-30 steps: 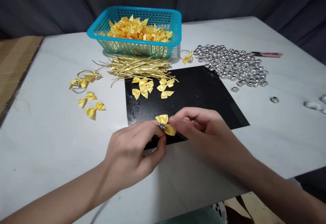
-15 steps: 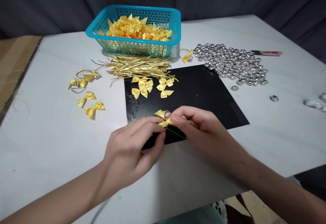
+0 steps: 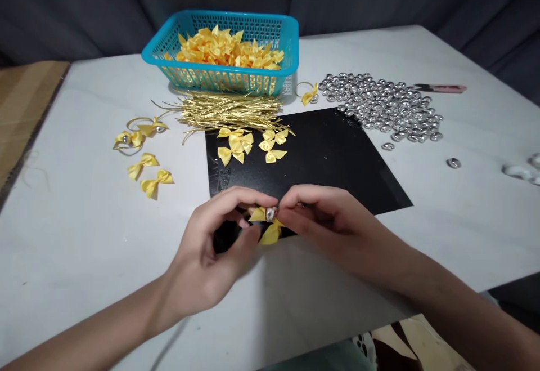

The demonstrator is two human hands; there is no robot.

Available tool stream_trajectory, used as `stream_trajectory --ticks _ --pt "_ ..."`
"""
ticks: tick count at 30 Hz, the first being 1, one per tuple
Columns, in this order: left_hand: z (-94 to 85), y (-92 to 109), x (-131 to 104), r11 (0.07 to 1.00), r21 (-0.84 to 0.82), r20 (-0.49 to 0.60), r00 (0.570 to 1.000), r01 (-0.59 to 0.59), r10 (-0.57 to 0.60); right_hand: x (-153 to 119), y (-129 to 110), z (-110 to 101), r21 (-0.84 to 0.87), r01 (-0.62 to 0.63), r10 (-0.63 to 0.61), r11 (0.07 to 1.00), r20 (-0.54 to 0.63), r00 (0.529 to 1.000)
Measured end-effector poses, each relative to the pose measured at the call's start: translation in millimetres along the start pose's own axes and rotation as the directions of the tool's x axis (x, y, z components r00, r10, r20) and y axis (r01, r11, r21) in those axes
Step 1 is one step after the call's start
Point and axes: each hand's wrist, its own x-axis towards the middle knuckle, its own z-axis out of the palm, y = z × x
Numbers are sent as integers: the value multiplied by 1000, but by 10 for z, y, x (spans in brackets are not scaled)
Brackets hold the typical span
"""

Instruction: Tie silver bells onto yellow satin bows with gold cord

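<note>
Over the front edge of a black mat, a yellow bow with a silver bell is held up between my hands. My right hand pinches it from the right, thumb and forefinger together beside the bell. The forefinger of my left hand reaches over the bell's top; its thumb is apart, lower left of the bow. Several loose yellow bows lie on the mat's far left part, just below a bundle of gold wire ties.
A blue basket of yellow bows stands at the back. Silver bells are heaped at the right, near pink-handled pliers. More bows lie on the left, two with wire and bells. Cardboard is at the far left.
The bow and bell have moved down towards me and turned. My left thumb and forefinger have spread apart, and my right hand keeps its pinch.
</note>
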Motion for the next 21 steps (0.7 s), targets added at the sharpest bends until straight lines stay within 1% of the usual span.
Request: stream_trajectory --ticks 3,5,7,9,12,14,15,16,17,18,19,20,21 --pt "-14 29 22 984 -126 -9 992 126 -129 9 -5 -2 -18 7 -7 1000 -12 1000" --pt "-7 55 46 963 -164 -11 976 211 -216 10 -8 -12 -23 8 -8 1000 -4 1000" --pt "8 73 74 947 -174 8 962 270 -273 9 -6 -23 -24 12 -11 1000 7 1000" --pt "25 77 100 947 -171 18 962 272 -273 9 4 -29 -14 13 -13 1000 10 1000" --pt "46 60 123 944 -205 -11 964 257 -265 10 30 -25 41 -9 9 999 3 1000" --pt "55 41 126 930 -248 -43 956 271 -290 3 46 -13 71 -24 27 997 -34 999" --pt "59 31 125 924 -266 -59 953 273 -299 -5 51 -5 67 -15 20 998 -82 996" --pt "61 21 122 920 -284 -72 951 270 -302 -17 54 5 39 15 -9 999 -150 989" --pt "61 12 119 915 -302 -83 949 266 -304 -31 54 14 -17 66 -68 998 -230 971" --pt "61 4 115 911 -320 -92 948 261 -304 -46 51 25 -98 134 -159 986 -309 938" --pt "59 -2 110 905 -340 -99 948 254 -303 -60 48 36 -194 205 -264 959 -361 895" --pt "57 -6 106 898 -362 -101 948 249 -303 -71 44 46 -286 266 -363 921 -374 853" --pt "54 -8 101 891 -386 -100 949 240 -300 -77 41 56 -361 307 -436 880 -364 823"
